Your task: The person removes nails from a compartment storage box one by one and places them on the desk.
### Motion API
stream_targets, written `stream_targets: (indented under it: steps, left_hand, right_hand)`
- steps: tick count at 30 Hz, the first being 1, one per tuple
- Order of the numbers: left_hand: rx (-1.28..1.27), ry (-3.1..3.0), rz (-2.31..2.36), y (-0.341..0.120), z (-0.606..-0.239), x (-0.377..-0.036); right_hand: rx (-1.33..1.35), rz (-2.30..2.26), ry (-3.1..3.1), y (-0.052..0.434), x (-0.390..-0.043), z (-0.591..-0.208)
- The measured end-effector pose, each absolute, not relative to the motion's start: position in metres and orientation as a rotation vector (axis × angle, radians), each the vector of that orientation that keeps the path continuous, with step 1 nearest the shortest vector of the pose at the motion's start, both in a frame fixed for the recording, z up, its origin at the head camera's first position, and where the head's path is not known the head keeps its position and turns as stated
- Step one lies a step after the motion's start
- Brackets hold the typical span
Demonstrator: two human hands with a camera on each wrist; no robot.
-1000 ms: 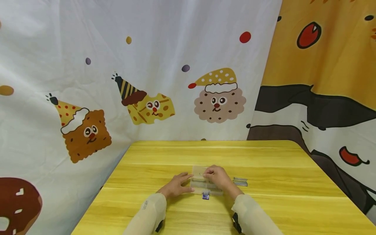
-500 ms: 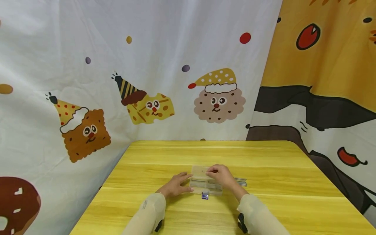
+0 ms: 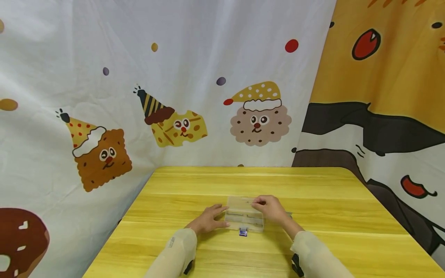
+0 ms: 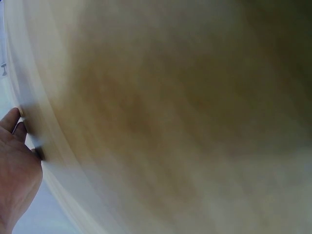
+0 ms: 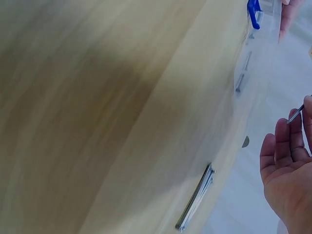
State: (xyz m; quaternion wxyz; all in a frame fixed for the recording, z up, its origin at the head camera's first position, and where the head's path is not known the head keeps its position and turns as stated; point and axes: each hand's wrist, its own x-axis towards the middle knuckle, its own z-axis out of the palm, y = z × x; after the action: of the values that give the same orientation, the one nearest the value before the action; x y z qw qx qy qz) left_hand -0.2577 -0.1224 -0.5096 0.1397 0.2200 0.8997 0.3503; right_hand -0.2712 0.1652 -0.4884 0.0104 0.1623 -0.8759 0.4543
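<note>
A clear plastic box [image 3: 243, 218] with a blue latch [image 3: 243, 231] lies on the yellow wooden table [image 3: 313, 193]. My left hand [image 3: 208, 218] rests flat against the box's left side, fingers straight. My right hand [image 3: 272, 208] hovers over the box's right rear corner and pinches a thin metal pin [image 5: 297, 113] between its fingertips. In the right wrist view the right hand [image 5: 287, 180] is at the lower right, with the box [image 5: 253, 58] and its latch [image 5: 253, 12] above. The left wrist view is blurred and shows only the left hand's [image 4: 17, 170] edge.
A small row of metal pins [image 5: 196, 197] lies on the table right of the box, mostly hidden behind my right hand in the head view. Cartoon-print curtains [image 3: 174, 96] hang close behind and to both sides of the table.
My right hand has shifted to the right across the box, now covering most of the pin row. The left hand and the box have stayed put.
</note>
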Motion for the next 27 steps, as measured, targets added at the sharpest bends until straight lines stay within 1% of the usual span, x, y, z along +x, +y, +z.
stream_targets:
  steps: [18,27]
  left_hand:
    - [0.647,2.59,1.015,-0.121,-0.508,-0.256]
    - [0.602,2.585,1.042,-0.121,-0.51,-0.256]
  right_hand:
    - [0.472,1.313,-2.752,0.221,-0.267,-0.483]
    - [0.539,1.221,-2.801,0.253,-0.263,-0.485]
